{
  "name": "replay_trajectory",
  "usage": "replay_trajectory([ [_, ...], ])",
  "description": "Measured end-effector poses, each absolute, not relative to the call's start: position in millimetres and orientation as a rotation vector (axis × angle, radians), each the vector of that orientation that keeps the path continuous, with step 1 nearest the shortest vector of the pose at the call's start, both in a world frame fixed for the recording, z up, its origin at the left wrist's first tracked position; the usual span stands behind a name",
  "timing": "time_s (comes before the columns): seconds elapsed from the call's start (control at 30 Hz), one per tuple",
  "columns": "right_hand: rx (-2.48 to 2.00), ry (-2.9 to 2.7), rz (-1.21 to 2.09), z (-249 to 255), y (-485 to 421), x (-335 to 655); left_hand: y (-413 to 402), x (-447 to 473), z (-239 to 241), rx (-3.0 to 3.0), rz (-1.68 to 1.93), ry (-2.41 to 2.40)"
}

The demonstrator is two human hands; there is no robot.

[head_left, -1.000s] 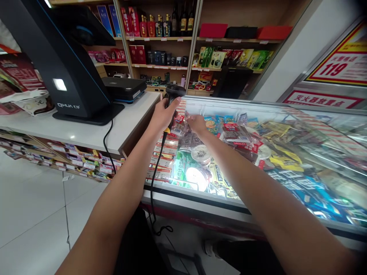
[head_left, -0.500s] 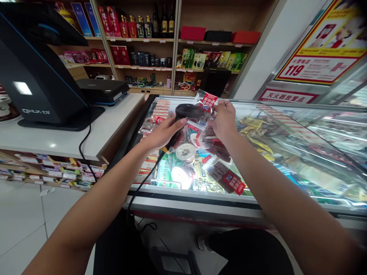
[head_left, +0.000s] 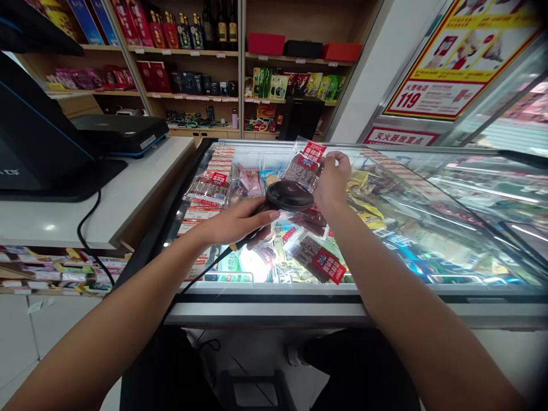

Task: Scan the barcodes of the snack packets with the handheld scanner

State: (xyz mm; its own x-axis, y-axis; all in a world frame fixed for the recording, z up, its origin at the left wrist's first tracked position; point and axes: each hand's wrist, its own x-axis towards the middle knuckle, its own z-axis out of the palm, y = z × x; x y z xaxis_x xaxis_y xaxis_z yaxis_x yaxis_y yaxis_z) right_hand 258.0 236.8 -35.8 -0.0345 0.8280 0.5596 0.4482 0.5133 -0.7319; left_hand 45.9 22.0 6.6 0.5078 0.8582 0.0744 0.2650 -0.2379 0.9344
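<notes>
My left hand (head_left: 240, 220) is closed round the handle of a black barcode scanner (head_left: 290, 195), whose cord runs down over the freezer's front edge. In my right hand (head_left: 334, 182) is the edge of a clear snack packet (head_left: 302, 162) with a red label, raised just behind the scanner head. Below, on the glass top, lies another red-labelled packet (head_left: 314, 257), with more dark packets (head_left: 312, 221) partly hidden under the scanner. To the left a similar packet (head_left: 212, 185) rests on the glass by a row of price tags (head_left: 199, 214).
A glass-topped chest freezer (head_left: 274, 308) full of packaged goods stretches to the right. On the left stands a white counter (head_left: 141, 177) with a black terminal (head_left: 43, 137) and a flat black device (head_left: 122, 132). Stocked shelves (head_left: 192, 52) line the back. A stool (head_left: 254, 394) is below.
My view has shifted rightward. The scanner head has swung down and toward me, and the packet in my right hand now shows its face more fully. Both hands keep their holds.
</notes>
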Motion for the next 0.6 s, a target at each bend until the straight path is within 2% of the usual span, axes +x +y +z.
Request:
replay_trajectory([
  [0.17, -1.092, -1.375, 0.572, -38.2, 235.5, 257.8, 17.8, 52.1, 9.2, 1.752, 0.748, 0.953],
  [0.6, -1.086, -1.288, 0.604, -37.9, 241.4, 259.3, 19.6, 53.9, 9.3, 1.766, 0.778, 0.994],
])
